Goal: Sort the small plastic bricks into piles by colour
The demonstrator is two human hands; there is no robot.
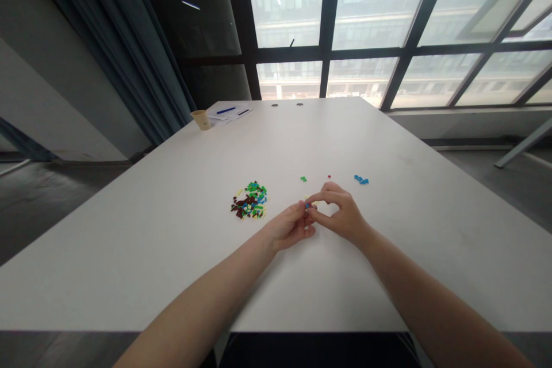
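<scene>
Close together over the middle of the white table [181, 230], my left hand [293, 227] and my right hand [342, 213] meet at the fingertips. Between them is a small blue brick [307, 205], pinched by the fingers of both hands. Any piece joined to it is hidden by the fingers. Pale yellow bits show just behind the right fingertips, too small to make out. Left of my hands lies a pile of small bricks [250, 201] in brown, green, blue and yellow. Beyond the hands are green bricks [303, 179], a red brick [329, 176] and several blue bricks [361, 180].
A paper cup [200, 120] stands at the table's far left edge. Beside it lie papers [219, 117] with a blue pen [226, 110] on them. Two dark round discs [299, 104] sit at the far edge, before the windows. A blue curtain [121, 52] hangs at the left.
</scene>
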